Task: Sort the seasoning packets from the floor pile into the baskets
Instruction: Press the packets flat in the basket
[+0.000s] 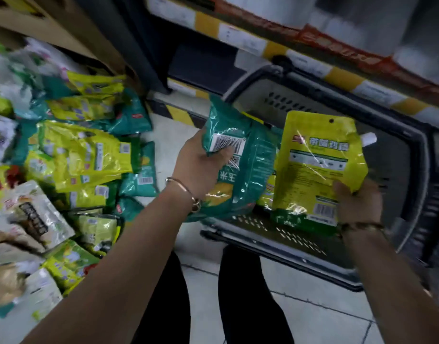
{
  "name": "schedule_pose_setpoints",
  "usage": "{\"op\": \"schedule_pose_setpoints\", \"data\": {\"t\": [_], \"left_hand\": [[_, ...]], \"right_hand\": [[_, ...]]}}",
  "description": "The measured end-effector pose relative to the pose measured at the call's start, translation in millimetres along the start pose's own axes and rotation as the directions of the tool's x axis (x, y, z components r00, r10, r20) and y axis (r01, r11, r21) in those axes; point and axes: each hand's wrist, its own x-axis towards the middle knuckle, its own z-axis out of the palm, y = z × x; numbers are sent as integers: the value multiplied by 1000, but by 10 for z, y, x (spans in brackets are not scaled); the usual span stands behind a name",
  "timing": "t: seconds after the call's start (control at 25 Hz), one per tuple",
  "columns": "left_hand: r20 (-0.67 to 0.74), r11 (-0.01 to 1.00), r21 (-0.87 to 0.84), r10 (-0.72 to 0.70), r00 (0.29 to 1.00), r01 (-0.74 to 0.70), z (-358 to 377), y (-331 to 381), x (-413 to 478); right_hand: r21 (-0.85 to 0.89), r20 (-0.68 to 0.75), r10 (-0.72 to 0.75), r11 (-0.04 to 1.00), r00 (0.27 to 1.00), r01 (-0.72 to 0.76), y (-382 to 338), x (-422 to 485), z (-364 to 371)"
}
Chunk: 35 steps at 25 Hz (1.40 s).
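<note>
Pale floor tiles (pixel 300 306) carry the pile of seasoning packets (pixel 82 150) at nine o'clock and a dark basket (pixel 312 100) at two o'clock. The left hand (pixel 198 167) curls round a teal packet (pixel 248 170) over the basket's nine o'clock edge. The right hand (pixel 357 204) grips a yellow spouted pouch (pixel 317 165) by its lower corner, above the basket.

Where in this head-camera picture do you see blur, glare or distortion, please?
Head view: motion blur smears the floor pile at the left and the shelf labels above; glare streaks cross the yellow pouch in the right hand and the green packet in the left hand; wide-angle distortion seems to bow the basket.
</note>
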Motion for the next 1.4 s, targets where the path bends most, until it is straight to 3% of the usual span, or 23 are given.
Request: {"op": "schedule_pose_setpoints", "data": {"t": [0.16, 0.32, 0.56, 0.72, 0.84, 0.92, 1.0, 1.08, 1.12, 1.2, 1.4], "left_hand": [[36, 973, 186, -145, 989, 136, 609, -196, 478], [74, 922, 243, -328, 942, 302, 988, -696, 878], [-24, 847, 14, -531, 847, 531, 1205, -1482, 937], [-89, 835, -45, -550, 831, 548, 1176, -1531, 992], [-248, 832, 363, -347, 905, 419, 1158, -1423, 942], [-178, 759, 617, -121, 977, 206, 1167, -1380, 821], [113, 556, 826, 3, 994, -95, 1251, -1384, 723], [357, 337, 889, -85, 930, -311, 1353, -1468, 710], [398, 265, 898, -146, 906, -351, 1385, -1535, 732], [397, 202, 911, -198, 896, -359, 1415, -1673, 784], [355, 114, 933, -127, 926, -342, 1469, -1906, 837]], "right_hand": [[3, 54, 122, 993, 991, -122, 309, 348, 322], [-55, 93, 273, 962, 958, -269, 628, 662, 787], [30, 105, 369, 927, 923, -374, 1061, 737, 1340], [-9, 18, 232, 973, 973, -232, 1149, 720, 1361], [-226, -71, -97, 971, 993, 78, 1117, 665, 1271], [-349, 173, -241, 892, 955, 289, 1029, 655, 1266], [-400, 464, -256, 793, 848, 459, 961, 659, 1313], [-418, 635, -202, 722, 746, 551, 954, 637, 1402], [-437, 674, -168, 695, 719, 571, 958, 632, 1451], [-487, 687, -115, 660, 717, 572, 980, 645, 1547], [-558, 636, -91, 631, 766, 539, 1027, 600, 1767]]}}
